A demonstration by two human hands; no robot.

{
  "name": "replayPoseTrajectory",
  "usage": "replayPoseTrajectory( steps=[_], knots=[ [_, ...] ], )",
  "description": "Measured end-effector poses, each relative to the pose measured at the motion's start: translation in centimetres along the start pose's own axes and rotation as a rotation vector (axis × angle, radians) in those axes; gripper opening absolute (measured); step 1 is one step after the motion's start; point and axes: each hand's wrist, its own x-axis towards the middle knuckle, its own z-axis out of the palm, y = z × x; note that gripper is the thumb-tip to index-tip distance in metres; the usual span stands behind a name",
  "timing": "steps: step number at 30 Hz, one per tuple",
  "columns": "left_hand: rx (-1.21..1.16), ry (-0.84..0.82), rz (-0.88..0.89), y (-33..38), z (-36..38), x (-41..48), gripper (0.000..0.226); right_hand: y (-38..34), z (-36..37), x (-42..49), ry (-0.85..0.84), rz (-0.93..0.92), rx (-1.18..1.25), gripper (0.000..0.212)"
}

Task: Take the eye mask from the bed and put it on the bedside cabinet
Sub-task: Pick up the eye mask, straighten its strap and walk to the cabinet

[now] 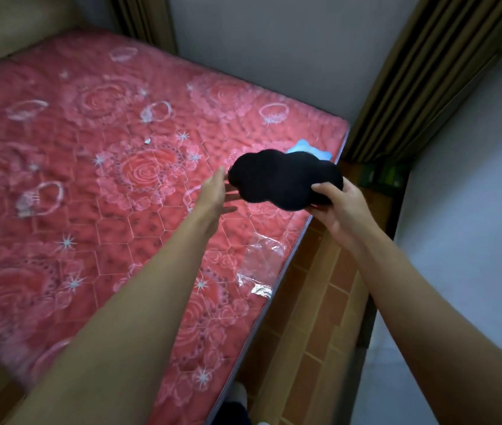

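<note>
A black, cloud-shaped padded eye mask (286, 184) is held in the air right of centre in the frame, above the right edge of the bed with the red rose-patterned quilted mattress (96, 185). The right hand (337, 207) grips its right end, fingers (323, 190) curled over the top edge. The left hand (212, 194) is flat and open, fingertips just at the mask's left end. A pale blue item (308, 148) peeks out behind the mask, and a clear plastic wrapper (260, 265) lies nearer on the mattress.

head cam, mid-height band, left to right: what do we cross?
Red quilted mattress → left hand, open, at the mask's left end → black eye mask → right hand, its grip on the mask's right end → grey wall.
</note>
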Motion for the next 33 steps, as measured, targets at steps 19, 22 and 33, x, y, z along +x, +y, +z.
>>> replayPoseTrajectory(
  steps=[19,22,33],
  knots=[
    [-0.186,-0.069,0.193,0.7,-3.3,-13.5,0.015,-1.6,-0.2,-11.5,0.173,-0.045,-0.150,0.040],
    [-0.159,-0.074,0.204,0.3,-4.2,-14.9,0.028,-1.2,0.3,-12.1,0.184,-0.039,-0.201,0.051],
    [-0.031,-0.015,0.259,-0.2,-6.8,-18.2,0.018,-1.2,3.9,-14.1,-0.271,-0.018,-0.227,0.050]
  ],
)
